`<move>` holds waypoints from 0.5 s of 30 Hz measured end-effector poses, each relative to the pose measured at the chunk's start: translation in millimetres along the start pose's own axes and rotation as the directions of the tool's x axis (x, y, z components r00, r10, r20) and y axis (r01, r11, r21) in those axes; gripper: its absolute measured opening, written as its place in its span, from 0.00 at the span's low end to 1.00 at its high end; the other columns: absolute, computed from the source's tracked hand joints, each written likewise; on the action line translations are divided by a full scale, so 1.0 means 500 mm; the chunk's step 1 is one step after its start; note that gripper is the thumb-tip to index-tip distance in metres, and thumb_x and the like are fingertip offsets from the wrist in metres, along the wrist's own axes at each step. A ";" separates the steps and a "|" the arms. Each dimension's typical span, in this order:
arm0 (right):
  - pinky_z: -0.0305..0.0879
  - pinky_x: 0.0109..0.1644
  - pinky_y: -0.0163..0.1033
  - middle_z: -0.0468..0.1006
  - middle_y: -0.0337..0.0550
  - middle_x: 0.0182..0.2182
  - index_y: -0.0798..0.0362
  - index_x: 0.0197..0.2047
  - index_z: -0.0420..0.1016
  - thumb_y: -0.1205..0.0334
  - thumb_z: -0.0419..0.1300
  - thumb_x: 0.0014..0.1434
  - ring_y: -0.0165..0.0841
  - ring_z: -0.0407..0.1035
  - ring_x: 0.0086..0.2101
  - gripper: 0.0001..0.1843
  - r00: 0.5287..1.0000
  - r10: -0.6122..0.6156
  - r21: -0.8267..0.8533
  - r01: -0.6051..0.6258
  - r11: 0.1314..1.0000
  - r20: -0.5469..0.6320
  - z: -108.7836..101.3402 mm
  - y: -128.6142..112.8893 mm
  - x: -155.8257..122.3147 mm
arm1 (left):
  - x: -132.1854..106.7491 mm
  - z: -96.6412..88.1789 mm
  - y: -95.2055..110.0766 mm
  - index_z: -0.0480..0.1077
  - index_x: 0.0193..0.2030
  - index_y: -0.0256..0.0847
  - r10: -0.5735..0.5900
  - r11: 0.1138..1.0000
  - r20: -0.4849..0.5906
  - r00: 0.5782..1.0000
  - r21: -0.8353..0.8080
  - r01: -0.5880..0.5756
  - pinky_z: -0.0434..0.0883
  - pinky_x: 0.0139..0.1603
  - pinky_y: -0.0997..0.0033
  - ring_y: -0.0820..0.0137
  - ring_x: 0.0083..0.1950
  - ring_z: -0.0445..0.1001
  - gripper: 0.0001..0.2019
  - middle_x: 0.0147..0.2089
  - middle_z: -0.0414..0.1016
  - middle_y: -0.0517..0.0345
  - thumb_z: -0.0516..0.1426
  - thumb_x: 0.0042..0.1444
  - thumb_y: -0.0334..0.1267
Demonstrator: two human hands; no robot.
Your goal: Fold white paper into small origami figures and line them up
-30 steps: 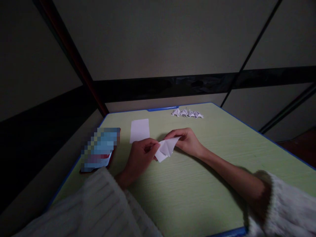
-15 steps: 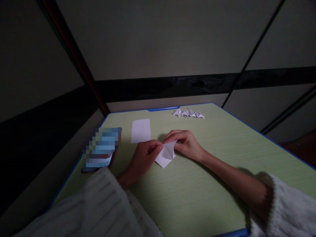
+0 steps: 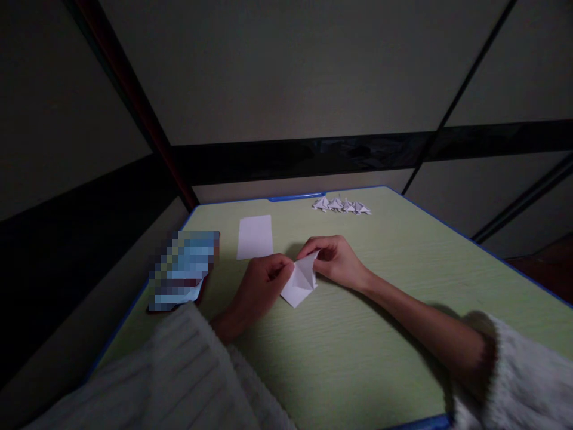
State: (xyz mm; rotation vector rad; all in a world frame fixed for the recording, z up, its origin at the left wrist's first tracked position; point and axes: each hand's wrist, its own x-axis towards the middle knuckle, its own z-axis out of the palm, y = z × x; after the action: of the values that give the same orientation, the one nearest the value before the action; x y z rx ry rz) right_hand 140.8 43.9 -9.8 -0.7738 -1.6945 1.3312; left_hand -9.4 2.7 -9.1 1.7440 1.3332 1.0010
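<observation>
A half-folded white paper piece (image 3: 301,282) sits just above the green table (image 3: 358,334) near its middle. My left hand (image 3: 259,286) pinches the paper's left edge with thumb and fingers closed. My right hand (image 3: 336,260) grips the paper's upper right flap, fingers curled over it. Both wrists come out of white knitted sleeves.
A flat white paper sheet (image 3: 255,236) lies beyond my left hand. A row of several small folded white paper figures (image 3: 341,205) stands at the table's far edge. A blurred blue object (image 3: 182,270) rests at the left edge. Dark walls surround the blue-rimmed table.
The paper has been folded narrower and lowered toward the table. My hands have drawn closer together over it. The flat sheet and the folded figures stay put.
</observation>
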 end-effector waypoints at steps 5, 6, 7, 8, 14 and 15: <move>0.57 0.25 0.29 0.72 0.38 0.23 0.59 0.26 0.70 0.73 0.60 0.36 0.23 0.63 0.23 0.08 0.997 0.070 0.052 -0.070 0.996 0.011 0.003 -0.002 0.001 | 0.001 0.000 -0.001 0.63 0.22 0.36 0.000 0.999 -0.008 1.000 0.035 0.000 0.51 0.17 0.80 0.79 0.18 0.54 0.08 0.16 0.56 0.68 0.49 0.48 0.37; 0.57 0.25 0.29 0.72 0.38 0.23 0.59 0.26 0.70 0.73 0.60 0.36 0.23 0.63 0.23 0.09 0.997 0.083 0.046 -0.083 0.995 0.010 0.004 -0.003 0.001 | 0.001 0.000 -0.001 0.62 0.22 0.36 0.000 0.999 -0.006 1.000 0.042 0.000 0.51 0.17 0.80 0.79 0.17 0.54 0.08 0.16 0.56 0.68 0.49 0.48 0.37; 0.57 0.25 0.29 0.71 0.38 0.22 0.59 0.26 0.70 0.72 0.61 0.36 0.23 0.63 0.23 0.09 0.996 0.094 0.036 -0.094 0.995 0.008 0.005 -0.005 0.001 | 0.001 0.000 0.000 0.62 0.22 0.37 0.002 0.999 -0.005 1.000 0.050 -0.001 0.51 0.17 0.80 0.80 0.17 0.54 0.09 0.16 0.56 0.68 0.49 0.49 0.37; 0.57 0.25 0.29 0.70 0.37 0.21 0.59 0.26 0.70 0.71 0.62 0.35 0.22 0.62 0.22 0.09 0.995 0.101 0.028 -0.101 0.994 0.003 0.006 -0.006 0.001 | 0.001 -0.001 0.001 0.62 0.22 0.37 0.004 0.998 -0.006 1.000 0.059 -0.003 0.50 0.17 0.80 0.80 0.17 0.54 0.09 0.16 0.56 0.68 0.48 0.49 0.37; 0.57 0.25 0.29 0.68 0.35 0.18 0.60 0.25 0.69 0.68 0.64 0.35 0.21 0.60 0.20 0.10 0.993 0.120 0.060 -0.120 0.991 -0.001 0.013 -0.009 0.001 | 0.002 -0.001 0.001 0.62 0.22 0.37 0.029 0.996 -0.017 0.999 0.081 -0.027 0.51 0.17 0.81 0.80 0.18 0.54 0.09 0.17 0.56 0.68 0.48 0.50 0.36; 0.57 0.24 0.30 0.67 0.35 0.18 0.60 0.25 0.69 0.68 0.64 0.35 0.21 0.60 0.19 0.10 0.991 0.131 0.068 -0.131 0.989 -0.003 0.014 -0.008 0.001 | 0.003 -0.001 0.000 0.63 0.22 0.36 0.033 0.996 -0.020 0.999 0.080 -0.031 0.52 0.17 0.81 0.80 0.18 0.55 0.09 0.17 0.57 0.67 0.48 0.50 0.35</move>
State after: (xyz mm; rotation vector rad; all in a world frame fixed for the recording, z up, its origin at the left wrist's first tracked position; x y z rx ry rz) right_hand 134.3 40.0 -6.3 -0.8618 -1.6078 1.4657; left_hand -9.7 4.0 -8.7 1.8238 1.3794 0.9983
